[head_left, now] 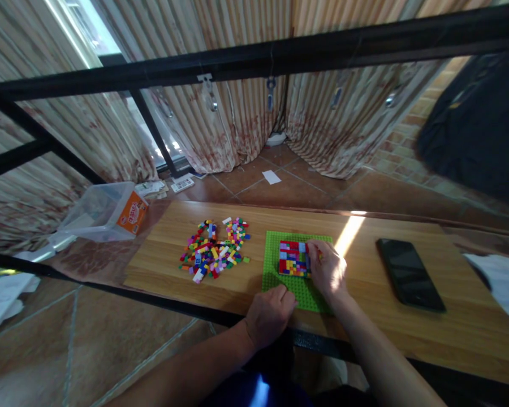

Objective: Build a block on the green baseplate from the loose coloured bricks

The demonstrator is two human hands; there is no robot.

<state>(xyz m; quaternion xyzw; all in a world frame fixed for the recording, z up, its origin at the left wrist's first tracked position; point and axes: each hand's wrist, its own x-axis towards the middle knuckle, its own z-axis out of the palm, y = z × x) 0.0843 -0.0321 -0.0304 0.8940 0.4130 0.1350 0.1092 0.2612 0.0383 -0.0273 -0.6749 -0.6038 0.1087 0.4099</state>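
Observation:
A green baseplate (274, 271) lies on the wooden table (161, 249), carrying a block of red, blue, yellow and pink toy bricks (293, 260). My right hand (326, 267) is over the right side of this block, its fingers bent together at the block's edge; whatever they pinch is hidden. My left hand (271, 314) rests by the baseplate's near left corner with its fingers curled in. What may be inside it cannot be seen. Left of the baseplate spreads a loose pile of colourful toy bricks (214, 251).
A black phone (409, 274) lies on the table's right side. A clear plastic bin (106, 212) with an orange label stands beyond the left end. A dark metal bar (254, 59) crosses above, with clips hanging from it. White paper (498, 282) sits at the far right.

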